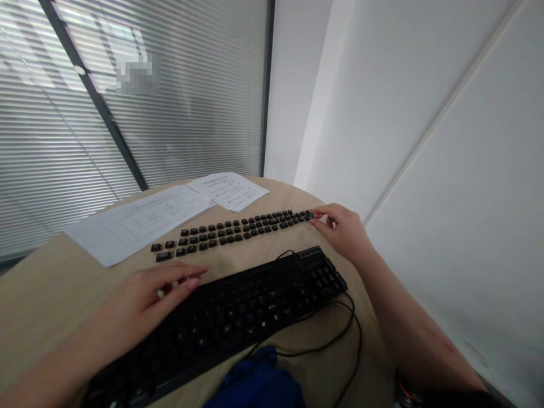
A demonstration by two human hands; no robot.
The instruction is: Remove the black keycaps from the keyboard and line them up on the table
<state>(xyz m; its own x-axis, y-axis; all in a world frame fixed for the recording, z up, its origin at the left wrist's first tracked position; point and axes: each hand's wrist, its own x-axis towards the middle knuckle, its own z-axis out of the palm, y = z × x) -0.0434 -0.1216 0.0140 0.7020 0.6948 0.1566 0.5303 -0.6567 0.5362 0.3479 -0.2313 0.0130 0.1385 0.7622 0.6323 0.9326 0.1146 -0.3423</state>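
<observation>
Loose black keycaps (229,231) lie in several long rows on the table. My right hand (340,226) is at the right end of these rows, thumb and forefinger pinched on a keycap (310,216) that still sits at table height. A black keyboard (250,306) lies at a slant nearer to me, most of its keys in place. Over its far left edge rests my left hand (157,292), fingers stretched out and thumb apart, holding nothing. That hand and forearm hide part of the keyboard's left side.
Printed paper sheets (148,218) lie behind the keycaps on the round wooden table (51,289). A black cable (355,323) loops at the keyboard's right. Blue cloth (259,382) is at the near edge. A white wall (408,113) and a window with blinds (204,96) border the table.
</observation>
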